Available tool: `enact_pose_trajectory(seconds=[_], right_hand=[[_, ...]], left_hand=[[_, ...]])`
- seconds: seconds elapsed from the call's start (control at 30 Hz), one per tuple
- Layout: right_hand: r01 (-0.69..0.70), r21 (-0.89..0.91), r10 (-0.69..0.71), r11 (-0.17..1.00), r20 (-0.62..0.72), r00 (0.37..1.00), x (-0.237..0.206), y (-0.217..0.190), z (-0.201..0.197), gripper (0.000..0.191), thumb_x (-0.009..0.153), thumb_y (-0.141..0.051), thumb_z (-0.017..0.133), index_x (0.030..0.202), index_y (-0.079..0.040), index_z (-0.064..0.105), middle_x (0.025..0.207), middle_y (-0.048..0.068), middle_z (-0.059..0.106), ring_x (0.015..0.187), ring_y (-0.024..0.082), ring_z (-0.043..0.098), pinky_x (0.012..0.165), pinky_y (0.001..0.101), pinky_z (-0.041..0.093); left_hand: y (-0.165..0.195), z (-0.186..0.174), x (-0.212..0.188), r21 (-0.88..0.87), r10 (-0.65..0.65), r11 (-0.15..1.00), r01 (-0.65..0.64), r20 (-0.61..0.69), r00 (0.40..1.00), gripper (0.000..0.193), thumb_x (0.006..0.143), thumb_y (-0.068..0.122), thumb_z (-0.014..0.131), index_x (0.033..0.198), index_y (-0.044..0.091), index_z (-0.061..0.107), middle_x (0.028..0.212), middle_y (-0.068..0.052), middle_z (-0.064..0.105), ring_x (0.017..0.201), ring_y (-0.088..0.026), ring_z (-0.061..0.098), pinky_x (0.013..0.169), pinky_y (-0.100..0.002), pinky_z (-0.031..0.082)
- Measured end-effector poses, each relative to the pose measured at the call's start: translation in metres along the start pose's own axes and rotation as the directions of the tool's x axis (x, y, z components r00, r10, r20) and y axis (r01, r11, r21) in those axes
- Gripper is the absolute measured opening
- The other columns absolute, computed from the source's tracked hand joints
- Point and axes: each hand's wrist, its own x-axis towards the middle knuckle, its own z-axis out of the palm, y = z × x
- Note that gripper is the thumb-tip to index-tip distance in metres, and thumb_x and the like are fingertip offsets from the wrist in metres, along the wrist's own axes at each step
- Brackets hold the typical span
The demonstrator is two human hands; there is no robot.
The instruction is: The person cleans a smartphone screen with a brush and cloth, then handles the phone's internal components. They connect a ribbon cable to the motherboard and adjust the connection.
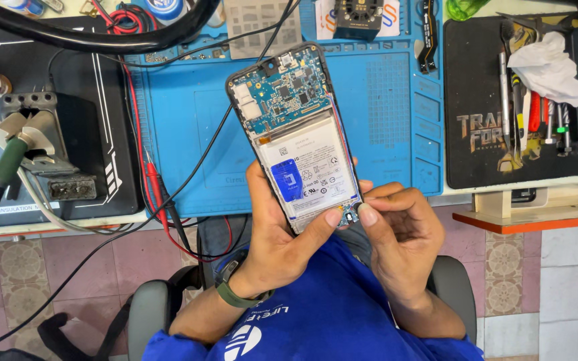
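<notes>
Both hands share one opened phone [300, 137] — left hand [282, 230] clamped underneath steadying it, right hand [396, 230] fingertips pinched at its bottom edge — above the blue mat [188, 134].

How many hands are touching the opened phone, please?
2: the left hand grips the phone from below and behind; the right hand pinches at its bottom edge.

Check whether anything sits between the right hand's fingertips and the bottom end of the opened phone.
Nothing visible does. The right hand has its fingertips right at the bottom end of the opened phone, beside the left hand's thumb. The left hand cradles the phone from beneath; the black cable passes behind it.
</notes>
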Motion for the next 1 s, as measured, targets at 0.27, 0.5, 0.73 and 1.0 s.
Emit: enact_pose_trajectory(seconds=[0.27, 0.5, 0.73, 1.0], right_hand=[[-0.023, -0.019, 0.024, 1.0, 0.062, 0.998, 0.004, 0.002, -0.003, 0.015, 0.099, 0.01, 0.065, 0.112, 0.003, 0.061, 0.11, 0.014, 0.067, 0.098, 0.015, 0.07, 0.089, 0.0303, 0.062], [-0.009, 0.065, 0.003, 0.998, 0.097, 0.995, 0.012, 0.012, -0.008, 0.012, 0.102, 0.007, 0.065, 0.113, 0.005, 0.06, 0.114, 0.018, 0.066, 0.099, 0.019, 0.069, 0.086, 0.0344, 0.062], [-0.119, 0.096, 0.101, 0.988, 0.181, 0.978, 0.013, 0.009, -0.019, 0.019, 0.107, -0.011, 0.058, 0.115, 0.006, 0.061, 0.104, 0.018, 0.072, 0.092, 0.022, 0.074, 0.084, 0.0361, 0.063], [-0.119, 0.029, 0.115, 0.992, 0.105, 0.988, 0.008, 0.021, -0.025, 0.018, 0.105, -0.01, 0.062, 0.106, 0.007, 0.068, 0.09, 0.015, 0.073, 0.076, 0.017, 0.072, 0.072, 0.0305, 0.062]], left_hand=[[-0.001, 0.002, 0.0, 0.031, 0.003, 1.0, -0.002, -0.02, 1.0, 0.067, 0.105, -0.009, 0.056, 0.15, 0.006, 0.01, 0.152, -0.027, 0.048, 0.136, -0.036, 0.061, 0.115, -0.049, 0.055], [0.005, -0.005, 0.007, -0.003, 0.026, 1.0, -0.025, 0.064, 0.998, 0.073, 0.103, -0.008, 0.06, 0.152, 0.009, 0.01, 0.156, -0.025, 0.043, 0.138, -0.036, 0.057, 0.117, -0.048, 0.052], [0.0, -0.005, 0.007, -0.099, -0.076, 0.992, 0.081, 0.05, 0.996, 0.07, 0.103, -0.006, 0.061, 0.15, 0.008, 0.011, 0.15, -0.028, 0.046, 0.139, -0.038, 0.06, 0.11, -0.05, 0.059], [0.003, -0.014, 0.013, -0.19, -0.097, 0.971, 0.146, 0.245, 0.965, 0.094, 0.095, -0.007, 0.071, 0.162, 0.012, 0.007, 0.162, -0.022, 0.041, 0.149, -0.031, 0.046, 0.103, -0.036, 0.052]])
